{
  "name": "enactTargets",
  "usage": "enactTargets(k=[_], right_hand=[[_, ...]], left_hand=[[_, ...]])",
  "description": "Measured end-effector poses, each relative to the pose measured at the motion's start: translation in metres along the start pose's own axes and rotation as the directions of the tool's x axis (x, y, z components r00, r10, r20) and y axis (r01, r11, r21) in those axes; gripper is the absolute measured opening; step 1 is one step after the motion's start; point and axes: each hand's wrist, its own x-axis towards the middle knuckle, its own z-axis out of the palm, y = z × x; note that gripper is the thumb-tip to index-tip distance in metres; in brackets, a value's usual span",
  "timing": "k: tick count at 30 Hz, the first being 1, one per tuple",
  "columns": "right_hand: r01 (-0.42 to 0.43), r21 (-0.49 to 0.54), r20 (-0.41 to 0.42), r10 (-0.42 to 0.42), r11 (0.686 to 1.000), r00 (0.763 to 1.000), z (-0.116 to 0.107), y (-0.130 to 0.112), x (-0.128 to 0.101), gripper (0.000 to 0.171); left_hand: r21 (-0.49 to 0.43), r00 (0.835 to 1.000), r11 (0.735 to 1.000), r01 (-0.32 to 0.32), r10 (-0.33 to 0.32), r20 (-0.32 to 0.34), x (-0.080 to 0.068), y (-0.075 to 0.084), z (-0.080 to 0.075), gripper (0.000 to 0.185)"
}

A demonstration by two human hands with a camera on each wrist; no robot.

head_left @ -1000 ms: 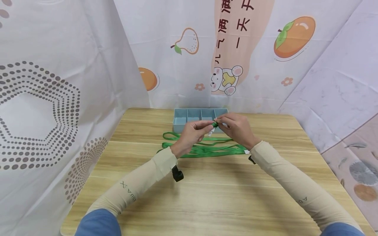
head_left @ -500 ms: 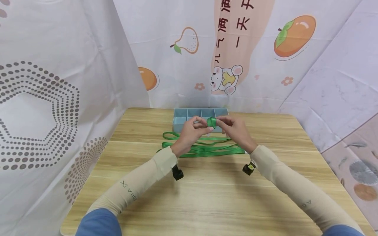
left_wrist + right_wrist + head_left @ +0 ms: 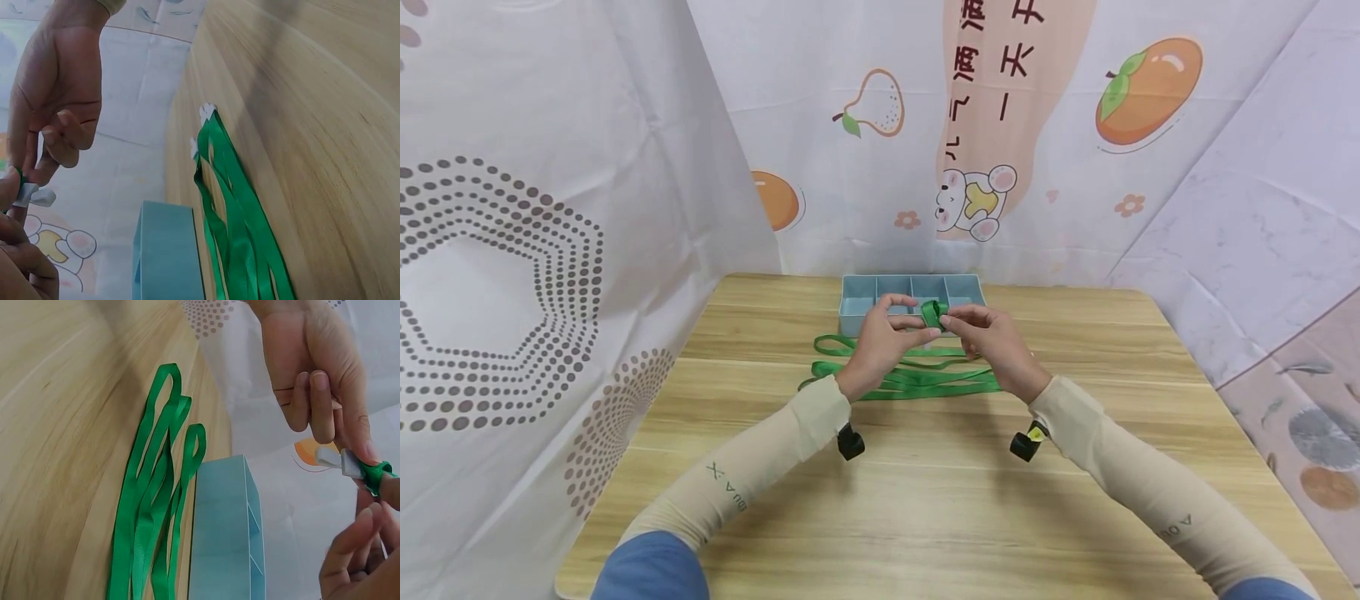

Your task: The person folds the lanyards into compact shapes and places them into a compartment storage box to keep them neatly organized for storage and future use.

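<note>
A green lanyard [image 3: 932, 314], wound into a small coil with a white clip [image 3: 350, 464] on its end, is held up between both hands. My left hand [image 3: 880, 346] pinches it from the left by thumb and fingers. From the right, the thumb and index finger of my right hand [image 3: 996, 342] grip the coil's edge; the other fingers curl loosely below. Under the hands, more green lanyards [image 3: 917, 382] lie stretched side by side on the table. Their looped ends point left, and white ends [image 3: 208, 112] show in the left wrist view.
A light blue box [image 3: 856, 326] with several compartments stands behind the lanyards, near the back edge of the wooden table [image 3: 910, 517]. Printed cloth [image 3: 820, 225] hangs behind the table. A black wrist camera [image 3: 850, 442] hangs below the left wrist, another [image 3: 1025, 445] below the right.
The green coil, mostly hidden by fingers one second ago, now shows as a rounded loop. My right hand has turned and shifted slightly down and left; my left fingers have spread wider.
</note>
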Motion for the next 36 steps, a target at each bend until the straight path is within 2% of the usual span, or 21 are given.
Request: enactTargets(k=[5,9,14,19,29,36], right_hand=[[0.032,0.02,-0.039,-0.031,0.999,0.999,0.0021,-0.0008,-0.0013,0.032],[0.048,0.036,-0.028,-0.047,0.998,0.999,0.002,-0.001,-0.0021,0.028],[0.065,0.028,-0.011,-0.064,0.997,0.998,0.002,-0.0019,-0.003,0.021],[0.064,0.01,-0.007,-0.064,0.998,0.998,0.0017,-0.0036,-0.0036,0.016],[0.032,-0.073,-0.01,-0.032,0.997,0.999,-0.0022,-0.007,-0.0052,0.031],[-0.001,-0.027,0.058,0.003,1.0,0.998,-0.0054,-0.0027,-0.005,0.034]], left_hand=[[-0.001,0.999,0.999,0.037,-0.037,0.001,-0.0015,-0.0012,0.0016,0.057],[0.001,0.999,0.999,0.053,-0.053,0.013,-0.0021,-0.0022,0.0028,0.048],[0.006,0.999,1.0,0.023,-0.023,0.049,-0.0036,-0.002,0.0043,0.034],[-0.035,0.997,0.999,0.005,-0.002,0.08,-0.0047,-0.0008,0.005,0.032],[0.002,0.997,1.0,-0.025,0.025,0.08,-0.0043,0.0015,0.0057,0.034],[0.061,0.999,0.998,-0.018,0.016,0.039,-0.0045,0.0024,0.0063,0.042]])
